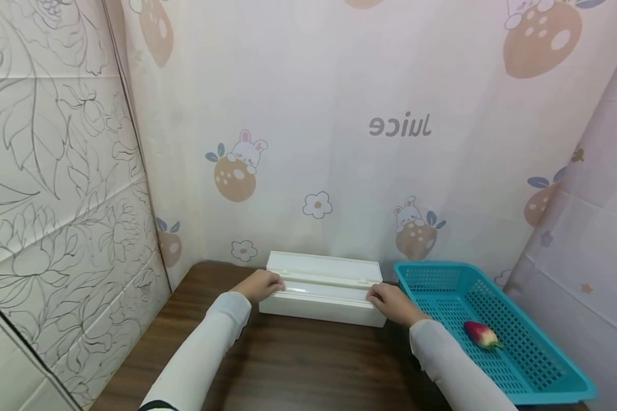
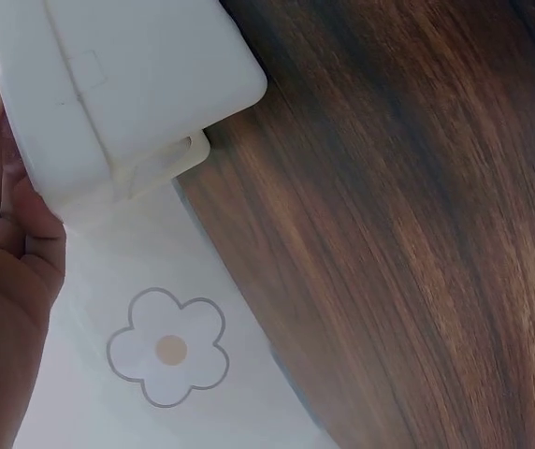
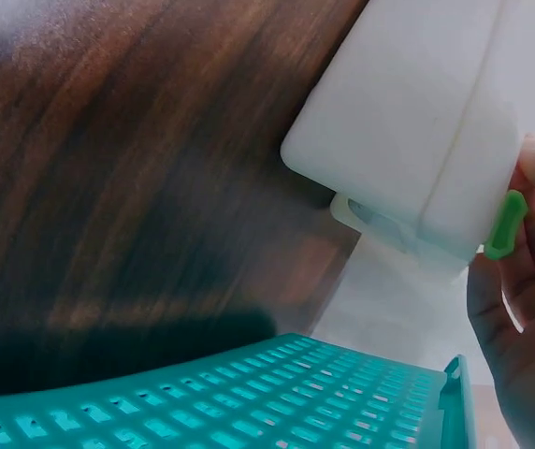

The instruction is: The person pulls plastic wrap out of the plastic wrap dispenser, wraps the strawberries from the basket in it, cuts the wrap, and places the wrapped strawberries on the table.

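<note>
A long white box [image 1: 319, 308], shaped like a cling film dispenser, lies across the back of the dark wooden table. A pale strip [image 1: 324, 278] runs lengthwise along its top. My left hand [image 1: 259, 285] holds the box's left end with curled fingers at the top edge. At the opposite end my right hand [image 1: 397, 303] grips the top edge the same way. In the right wrist view a green tab [image 3: 506, 225] shows at the box end beside the right fingers. Exactly what the fingertips pinch is partly hidden in the wrist views.
To the right stands a teal perforated basket [image 1: 540, 325], close to the right forearm. Inside it lies a red and yellow fruit-shaped thing [image 1: 481, 334]. A patterned curtain [image 1: 319, 142] hangs directly behind the box. Brown wooden tabletop [image 1: 308, 359] extends in front.
</note>
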A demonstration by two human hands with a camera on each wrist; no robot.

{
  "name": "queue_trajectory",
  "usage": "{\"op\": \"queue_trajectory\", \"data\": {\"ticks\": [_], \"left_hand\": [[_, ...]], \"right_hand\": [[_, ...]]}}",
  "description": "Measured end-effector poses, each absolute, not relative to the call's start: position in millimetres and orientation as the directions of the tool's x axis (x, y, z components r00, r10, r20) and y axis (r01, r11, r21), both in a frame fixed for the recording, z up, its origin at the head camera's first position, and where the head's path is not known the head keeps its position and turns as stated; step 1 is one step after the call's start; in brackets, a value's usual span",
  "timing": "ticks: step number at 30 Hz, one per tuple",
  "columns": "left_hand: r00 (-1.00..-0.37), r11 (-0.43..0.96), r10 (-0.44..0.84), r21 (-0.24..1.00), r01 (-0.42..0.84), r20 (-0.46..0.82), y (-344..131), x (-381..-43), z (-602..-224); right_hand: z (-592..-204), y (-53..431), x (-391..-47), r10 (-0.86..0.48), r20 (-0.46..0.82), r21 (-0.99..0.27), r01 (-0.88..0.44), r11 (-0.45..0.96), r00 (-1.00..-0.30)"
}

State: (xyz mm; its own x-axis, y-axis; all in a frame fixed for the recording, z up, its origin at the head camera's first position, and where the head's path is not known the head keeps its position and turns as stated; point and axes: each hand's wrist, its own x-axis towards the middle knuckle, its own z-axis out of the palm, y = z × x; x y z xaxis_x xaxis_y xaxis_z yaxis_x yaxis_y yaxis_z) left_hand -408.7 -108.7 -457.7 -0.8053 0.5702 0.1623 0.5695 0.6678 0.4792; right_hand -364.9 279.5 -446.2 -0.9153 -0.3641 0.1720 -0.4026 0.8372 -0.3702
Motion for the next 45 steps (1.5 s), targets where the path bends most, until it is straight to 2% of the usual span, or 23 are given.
{"op": "queue_trajectory", "data": {"ticks": [7, 12, 15, 25, 35, 45], "left_hand": [[-0.789, 0.656, 0.575, 0.454, 0.604, 0.219, -108.4, -410.3, -456.5], [-0.757, 0.617, 0.586, 0.446, 0.648, 0.289, -109.9, -411.6, -451.0], [-0.750, 0.605, 0.595, 0.454, 0.654, 0.288, -109.2, -411.5, -449.3], [-0.809, 0.604, 0.552, 0.571, 0.556, 0.204, -107.7, -407.0, -450.1], [-0.796, 0.598, 0.525, 0.535, 0.597, 0.302, -111.8, -409.7, -454.4], [-0.833, 0.629, 0.480, 0.553, 0.546, 0.276, -116.2, -405.4, -452.2]], "right_hand": [[-443.6, 282.6, -366.1, -0.425, 0.235, -0.313, -0.482, 0.819, -0.874], [-436.2, 283.2, -366.2, -0.433, 0.263, -0.299, -0.500, 0.813, -0.862], [-432.0, 284.2, -364.1, -0.420, 0.250, -0.319, -0.483, 0.815, -0.873], [-437.9, 282.6, -361.2, -0.347, 0.201, -0.434, -0.401, 0.806, -0.916], [-441.9, 283.3, -362.6, -0.327, 0.215, -0.450, -0.390, 0.803, -0.920], [-440.3, 284.5, -361.1, -0.275, 0.198, -0.484, -0.338, 0.807, -0.941]]}}
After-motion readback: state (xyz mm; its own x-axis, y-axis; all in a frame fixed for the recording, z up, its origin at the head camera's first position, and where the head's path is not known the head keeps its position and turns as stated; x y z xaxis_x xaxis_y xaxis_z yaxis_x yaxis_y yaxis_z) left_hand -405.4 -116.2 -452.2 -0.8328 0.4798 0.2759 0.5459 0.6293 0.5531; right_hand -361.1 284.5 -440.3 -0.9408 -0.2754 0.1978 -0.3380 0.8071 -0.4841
